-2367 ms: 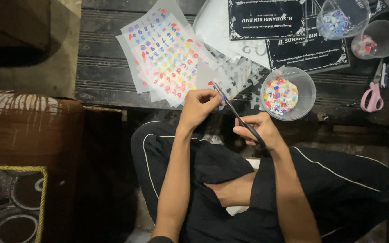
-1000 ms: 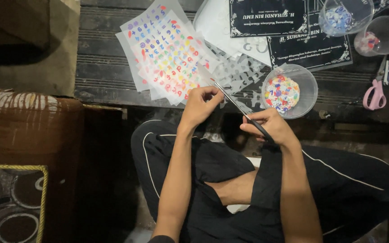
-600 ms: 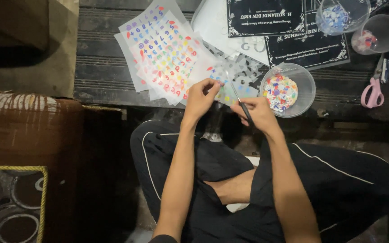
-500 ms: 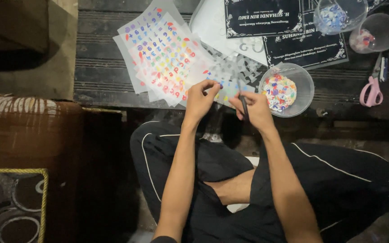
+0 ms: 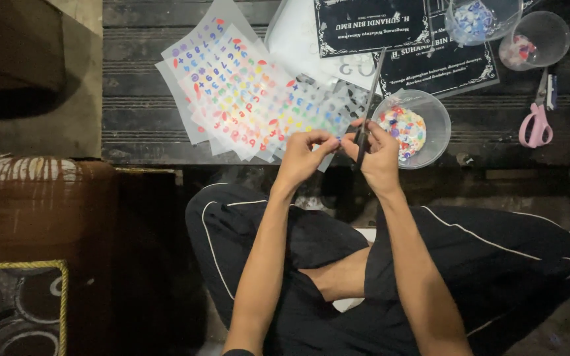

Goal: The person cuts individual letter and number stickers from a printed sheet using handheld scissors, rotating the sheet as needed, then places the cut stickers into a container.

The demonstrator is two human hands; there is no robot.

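My left hand [image 5: 306, 153] pinches something very small between thumb and fingertips, just in front of a fanned stack of clear sheets [image 5: 245, 92] covered with small coloured letters and numbers. My right hand [image 5: 379, 153] is closed around a thin dark tool [image 5: 369, 105] that points up and away over the table. The fingertips of both hands nearly meet. Right beside my right hand stands a clear plastic bowl [image 5: 430, 122] holding several coloured pieces.
A low dark wooden table [image 5: 133, 138] carries dark printed cards [image 5: 371, 26], two more clear cups [image 5: 542, 36] at the far right and pink-handled scissors [image 5: 537, 122]. I sit cross-legged in black trousers [image 5: 496, 250]. A brown patterned cushion [image 5: 34, 217] lies at my left.
Both hands rose toward the table edge and came together. The tool in my right hand swung from slanting left to pointing nearly straight away from me.
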